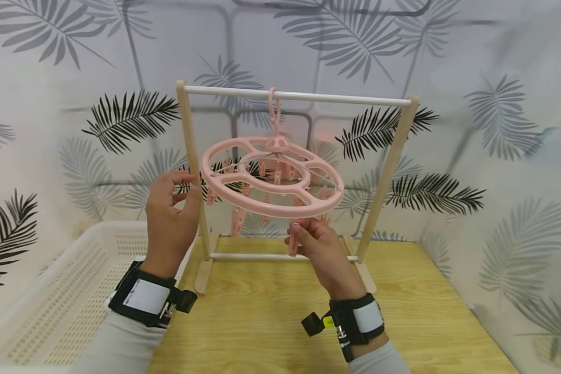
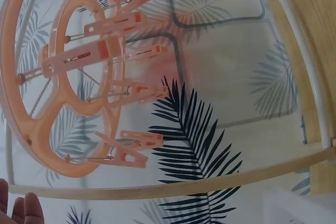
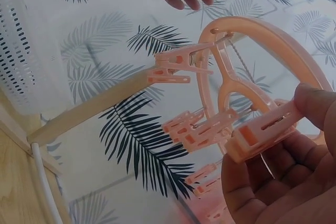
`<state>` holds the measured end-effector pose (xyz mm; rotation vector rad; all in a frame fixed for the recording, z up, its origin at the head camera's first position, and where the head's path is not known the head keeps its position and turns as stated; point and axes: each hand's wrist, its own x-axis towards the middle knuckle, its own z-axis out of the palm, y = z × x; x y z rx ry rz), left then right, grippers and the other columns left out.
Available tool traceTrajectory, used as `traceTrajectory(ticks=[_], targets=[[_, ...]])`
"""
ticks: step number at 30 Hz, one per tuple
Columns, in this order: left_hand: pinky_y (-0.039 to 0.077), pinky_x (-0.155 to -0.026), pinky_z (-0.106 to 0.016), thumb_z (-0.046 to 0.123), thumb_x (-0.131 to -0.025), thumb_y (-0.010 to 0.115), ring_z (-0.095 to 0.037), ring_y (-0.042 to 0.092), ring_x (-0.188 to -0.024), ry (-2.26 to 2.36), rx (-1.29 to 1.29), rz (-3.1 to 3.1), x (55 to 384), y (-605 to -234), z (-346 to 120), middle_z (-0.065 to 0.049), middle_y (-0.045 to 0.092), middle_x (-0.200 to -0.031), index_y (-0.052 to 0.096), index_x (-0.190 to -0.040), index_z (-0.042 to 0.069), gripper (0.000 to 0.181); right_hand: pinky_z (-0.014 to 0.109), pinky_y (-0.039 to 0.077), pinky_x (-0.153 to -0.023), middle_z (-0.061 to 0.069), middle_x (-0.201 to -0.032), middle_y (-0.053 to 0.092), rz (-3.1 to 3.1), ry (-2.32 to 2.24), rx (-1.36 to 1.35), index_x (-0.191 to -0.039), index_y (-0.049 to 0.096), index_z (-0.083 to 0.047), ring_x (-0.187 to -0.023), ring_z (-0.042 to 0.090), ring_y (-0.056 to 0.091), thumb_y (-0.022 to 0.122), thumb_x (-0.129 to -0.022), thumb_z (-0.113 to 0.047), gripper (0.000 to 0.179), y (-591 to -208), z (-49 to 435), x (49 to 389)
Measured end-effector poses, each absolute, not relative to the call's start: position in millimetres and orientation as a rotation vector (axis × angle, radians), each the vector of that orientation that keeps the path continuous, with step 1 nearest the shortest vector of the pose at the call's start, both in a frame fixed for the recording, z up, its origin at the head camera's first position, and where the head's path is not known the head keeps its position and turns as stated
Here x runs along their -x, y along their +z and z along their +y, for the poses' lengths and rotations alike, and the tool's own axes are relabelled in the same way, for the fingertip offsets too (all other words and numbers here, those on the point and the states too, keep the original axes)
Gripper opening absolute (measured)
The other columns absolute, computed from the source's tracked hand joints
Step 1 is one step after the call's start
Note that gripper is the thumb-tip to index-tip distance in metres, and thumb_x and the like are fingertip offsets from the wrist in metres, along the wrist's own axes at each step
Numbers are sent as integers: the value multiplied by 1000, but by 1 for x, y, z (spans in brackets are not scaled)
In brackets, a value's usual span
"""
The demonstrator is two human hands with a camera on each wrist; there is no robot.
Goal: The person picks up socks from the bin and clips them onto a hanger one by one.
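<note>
A round pink clip hanger (image 1: 285,210) hangs by its hook from the white rod of a wooden rack (image 1: 299,96). Several pink clothespins (image 2: 118,24) dangle beneath its ring. At the ring's near right edge, my right hand (image 1: 324,249) pinches one clothespin (image 3: 268,129) between thumb and fingers. My left hand (image 1: 170,218) is raised beside the rack's left post, fingers loosely bent and holding nothing. In the left wrist view only a few of its fingertips (image 2: 32,208) show at the lower left corner.
A white perforated basket (image 1: 121,228) stands on the left. Under the rack lies a wood-grain tabletop (image 1: 262,317). A leaf-patterned backdrop (image 1: 509,208) rises close behind. The rack's posts and lower white bar (image 1: 252,256) frame the hanger.
</note>
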<state>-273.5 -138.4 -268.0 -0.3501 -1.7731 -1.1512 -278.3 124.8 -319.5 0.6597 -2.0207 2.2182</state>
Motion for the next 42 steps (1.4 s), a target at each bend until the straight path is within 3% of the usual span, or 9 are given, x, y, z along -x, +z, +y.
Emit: traceTrajectory(ticks=[4,7,14,22,29,35,42], targets=[[46,-76,-29,18,-91,52,-12,53,-96,-1365,193,-1754,276,-270,-145,-4,58,-111,61,-106,4,22,32,53,-69,6,-85,59,-2016,2178,-622,-102,56,3,-85,32,57,57,-94,-27,31,-322,123,279],[43,-76,-28,20,-92,50,-11,51,-98,-1398,111,-1770,281,-275,-154,-4,58,-109,60,-104,4,23,31,53,-67,7,-83,59,-2016,2160,-612,-99,57,3,-83,32,57,57,-93,-28,32,-325,123,279],[45,-76,-42,11,-88,49,-24,53,-96,-1127,151,-1987,297,-299,-188,-16,59,-103,63,-99,0,21,32,54,-68,8,-85,59,-2052,2133,-569,-99,57,5,-84,31,58,56,-93,-31,36,-328,123,278],[42,-83,-58,16,-89,53,-41,50,-99,-745,283,-2455,307,-323,-244,-28,56,-108,61,-108,-5,30,34,54,-70,10,-87,59,-2068,2119,-585,-93,58,2,-84,31,57,57,-93,-33,35,-324,123,278],[45,-77,-59,21,-90,55,-43,55,-92,-651,230,-2643,312,-366,-278,-30,60,-103,63,-105,-6,32,33,54,-69,11,-86,59,-2070,2139,-596,-93,56,4,-85,30,58,56,-94,-30,34,-324,120,275],[42,-83,-64,37,-93,50,-53,48,-103,-576,125,-2880,318,-390,-289,-40,54,-113,51,-123,-13,57,35,53,-72,8,-85,59,-2099,2109,-573,-93,57,1,-86,31,58,56,-94,-30,31,-326,123,275],[43,-88,-60,24,-98,38,-51,50,-104,-547,124,-3034,315,-394,-285,-41,53,-116,42,-125,-21,53,34,54,-71,6,-84,60,-2091,2133,-584,-93,56,2,-90,41,55,55,-94,-30,32,-329,123,276]])
